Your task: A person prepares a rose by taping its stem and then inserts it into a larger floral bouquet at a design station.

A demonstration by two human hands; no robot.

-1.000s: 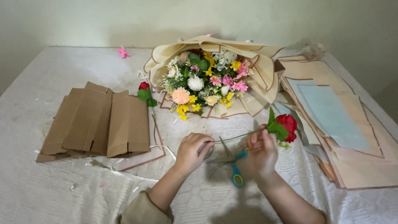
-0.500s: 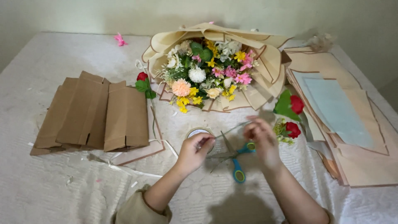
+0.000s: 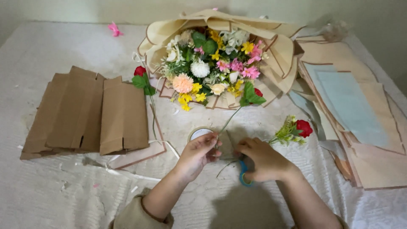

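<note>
My left hand (image 3: 198,153) pinches the thin stem of an artificial red flower (image 3: 257,92) with green leaves; the stem slants up and right toward the bouquet. My right hand (image 3: 263,159) closes on blue-handled scissors (image 3: 243,174), whose blades point up between my hands. Right of that hand, a second red flower (image 3: 303,127) with a yellow-green sprig lies on the white cloth. A roll of tape (image 3: 199,132) sits just behind my left fingers.
A mixed bouquet (image 3: 212,63) in beige wrapping paper (image 3: 280,46) lies at the back centre. Folded brown cardboard (image 3: 93,114) sits left, with a red rose (image 3: 140,71) beside it. Beige and pale blue paper sheets (image 3: 352,106) are stacked right. A pink flower (image 3: 113,29) lies far left.
The red flower in my left hand has swung from lying out to the right to pointing up toward the bouquet. My right hand has dropped onto the scissors. A second flower now lies apart.
</note>
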